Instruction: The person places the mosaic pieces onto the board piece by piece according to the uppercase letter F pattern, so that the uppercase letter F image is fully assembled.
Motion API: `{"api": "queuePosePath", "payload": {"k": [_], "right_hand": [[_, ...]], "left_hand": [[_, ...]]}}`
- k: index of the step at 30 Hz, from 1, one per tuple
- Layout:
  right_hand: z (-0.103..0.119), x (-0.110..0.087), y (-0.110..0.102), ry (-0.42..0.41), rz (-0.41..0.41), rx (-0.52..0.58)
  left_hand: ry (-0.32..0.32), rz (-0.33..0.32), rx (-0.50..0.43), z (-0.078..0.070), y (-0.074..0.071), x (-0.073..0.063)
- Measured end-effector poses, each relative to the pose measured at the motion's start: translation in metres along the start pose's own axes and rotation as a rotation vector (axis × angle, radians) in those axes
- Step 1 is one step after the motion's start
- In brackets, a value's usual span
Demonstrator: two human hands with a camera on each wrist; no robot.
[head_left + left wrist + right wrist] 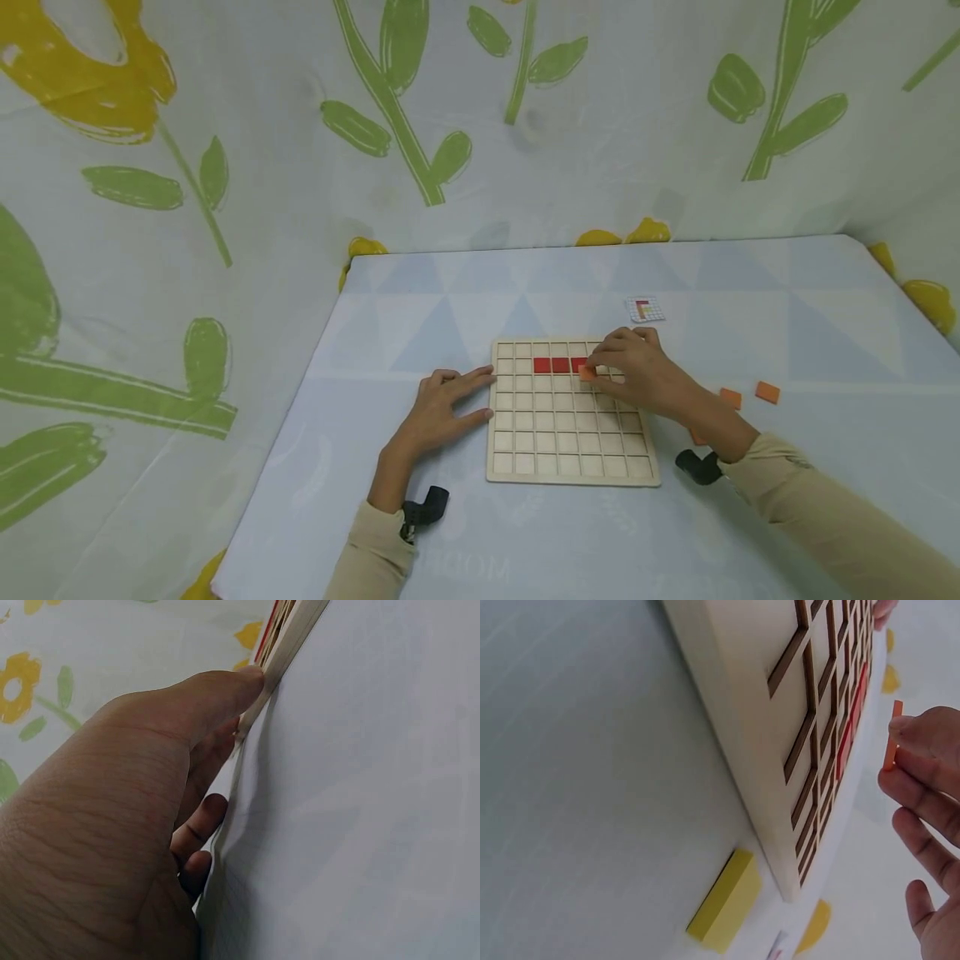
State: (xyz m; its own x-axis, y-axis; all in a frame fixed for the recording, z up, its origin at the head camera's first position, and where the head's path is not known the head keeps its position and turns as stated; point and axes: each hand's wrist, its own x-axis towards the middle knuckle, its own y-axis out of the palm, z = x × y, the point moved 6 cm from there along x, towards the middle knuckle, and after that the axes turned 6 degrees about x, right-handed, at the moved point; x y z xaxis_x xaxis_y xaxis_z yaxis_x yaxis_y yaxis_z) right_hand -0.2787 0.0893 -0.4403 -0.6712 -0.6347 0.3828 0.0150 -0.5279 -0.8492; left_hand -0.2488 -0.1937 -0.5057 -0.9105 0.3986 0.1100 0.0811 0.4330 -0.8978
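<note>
A pale wooden grid board (573, 479) lies flat on the table. Three red square tiles (560, 365) sit in a row in its second row of cells. My right hand (641, 371) pinches an orange tile (587, 373) between thumb and fingertips, just above the board beside the rightmost red tile. In the right wrist view that orange tile (893, 739) shows edge-on, clear of the grid. At the board's left edge rests my left hand (442, 410), its fingers extended, thumb and fingertips touching the rim. Seen from the left wrist, the thumb (225, 694) presses the board's side.
Orange tiles (767, 392) lie on the table (847, 467) right of the board, partly behind the right forearm. A small printed pattern card (645, 309) lies beyond the board. The right wrist view shows a yellow block (724, 900) beside the board's edge.
</note>
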Motion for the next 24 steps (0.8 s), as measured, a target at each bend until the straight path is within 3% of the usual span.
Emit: {"api": "queuePosePath", "payload": {"k": [6,24], "right_hand": [[0.008,0.007,0.006,-0.056,-0.033,0.016],[0.024,0.028,0.034,-0.043,0.024,0.009]], "left_hand": [[-0.004,0.001,0.0,0.0,0.001,0.0],[0.005,0.0,0.004,0.002,0.001,0.0]]}}
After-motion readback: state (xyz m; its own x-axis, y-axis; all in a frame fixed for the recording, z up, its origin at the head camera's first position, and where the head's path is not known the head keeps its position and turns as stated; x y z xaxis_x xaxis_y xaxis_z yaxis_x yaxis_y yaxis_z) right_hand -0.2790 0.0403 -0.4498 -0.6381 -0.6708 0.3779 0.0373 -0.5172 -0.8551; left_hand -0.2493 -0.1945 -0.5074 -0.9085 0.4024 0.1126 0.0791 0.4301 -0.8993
